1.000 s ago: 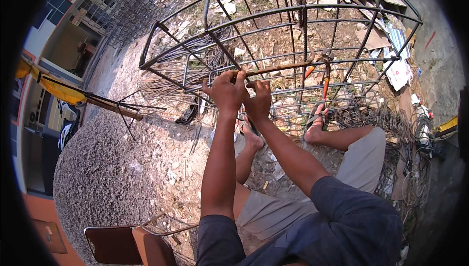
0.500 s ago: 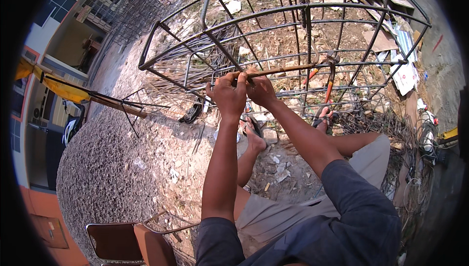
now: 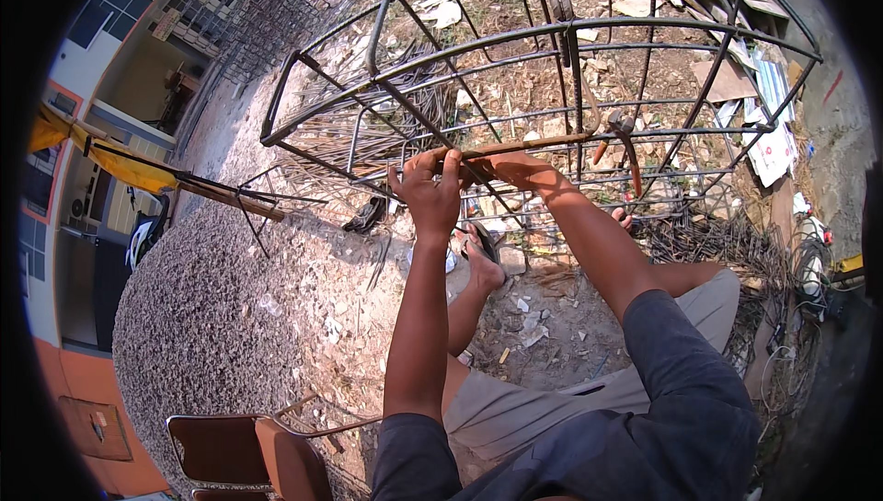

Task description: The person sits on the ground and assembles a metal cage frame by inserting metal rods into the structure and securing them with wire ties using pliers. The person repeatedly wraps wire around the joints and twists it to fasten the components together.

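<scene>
A cage of dark steel bars (image 3: 386, 87) stands in front of me, with bent hoops joining its long bars. My left hand (image 3: 430, 190) is closed around the near, rusty long bar (image 3: 529, 144) where a hoop crosses it, thumb on top. Right beside it, my right hand (image 3: 520, 172) reaches in under the same bar with fingers curled toward the left hand. Bar and left hand hide its fingertips, so what they pinch cannot be seen. Farther right along the bar hang pincers (image 3: 628, 147) with orange handles.
Loose rods (image 3: 368, 119) lie in a heap behind the cage. A gravel pile (image 3: 202, 317) rises on the left, near a brown chair (image 3: 221, 450). Boards and scrap (image 3: 768, 124) lean along the right wall; tangled wire (image 3: 708, 243) lies below. My sandalled foot (image 3: 480, 248) is under the cage.
My right hand has turned and slid lower under the bar, its forearm swinging up. The left hand stays on the bar. The whole view has shifted slightly.
</scene>
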A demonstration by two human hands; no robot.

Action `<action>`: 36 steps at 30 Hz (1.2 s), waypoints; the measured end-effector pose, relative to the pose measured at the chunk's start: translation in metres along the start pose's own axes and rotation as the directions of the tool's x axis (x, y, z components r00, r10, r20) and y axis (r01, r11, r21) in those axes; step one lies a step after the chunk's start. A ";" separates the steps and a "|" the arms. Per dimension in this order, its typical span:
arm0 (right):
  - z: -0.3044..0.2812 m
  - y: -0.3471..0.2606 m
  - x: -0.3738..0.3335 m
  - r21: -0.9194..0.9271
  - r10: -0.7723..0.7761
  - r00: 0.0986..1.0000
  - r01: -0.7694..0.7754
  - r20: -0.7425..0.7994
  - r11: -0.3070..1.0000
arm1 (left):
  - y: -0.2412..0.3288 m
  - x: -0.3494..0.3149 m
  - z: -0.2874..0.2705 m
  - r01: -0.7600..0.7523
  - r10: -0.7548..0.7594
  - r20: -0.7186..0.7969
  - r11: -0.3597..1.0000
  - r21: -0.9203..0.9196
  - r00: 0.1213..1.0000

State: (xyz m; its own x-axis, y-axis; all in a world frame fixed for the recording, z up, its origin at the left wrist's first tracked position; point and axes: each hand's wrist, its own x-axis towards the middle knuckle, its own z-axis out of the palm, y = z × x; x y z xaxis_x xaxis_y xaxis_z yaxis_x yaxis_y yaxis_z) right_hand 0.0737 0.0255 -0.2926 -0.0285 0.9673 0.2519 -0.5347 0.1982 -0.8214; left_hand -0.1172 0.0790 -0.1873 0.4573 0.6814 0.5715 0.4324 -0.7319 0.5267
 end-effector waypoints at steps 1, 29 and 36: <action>0.001 0.001 0.006 0.010 0.007 0.998 -0.008 0.061 1.000 | 0.001 0.000 0.000 -0.007 0.007 -0.002 1.000 -0.004 1.000; 0.127 -0.010 -0.031 0.093 -0.046 0.721 0.152 -0.691 0.984 | 0.003 -0.011 -0.010 0.057 -0.057 0.035 0.998 0.008 0.998; 0.166 0.002 -0.022 -0.591 -0.414 0.622 -0.099 -0.665 0.800 | 0.015 -0.013 -0.015 0.110 -0.108 0.052 0.993 -0.047 0.993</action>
State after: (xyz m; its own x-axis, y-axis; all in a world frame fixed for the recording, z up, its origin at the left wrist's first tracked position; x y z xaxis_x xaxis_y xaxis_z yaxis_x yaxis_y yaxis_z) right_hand -0.0665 -0.0218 -0.2151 0.7653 0.6244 0.1567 0.0741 0.1563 -0.9849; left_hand -0.1284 0.0587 -0.1774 0.4477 0.7558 0.4778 0.4429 -0.6516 0.6158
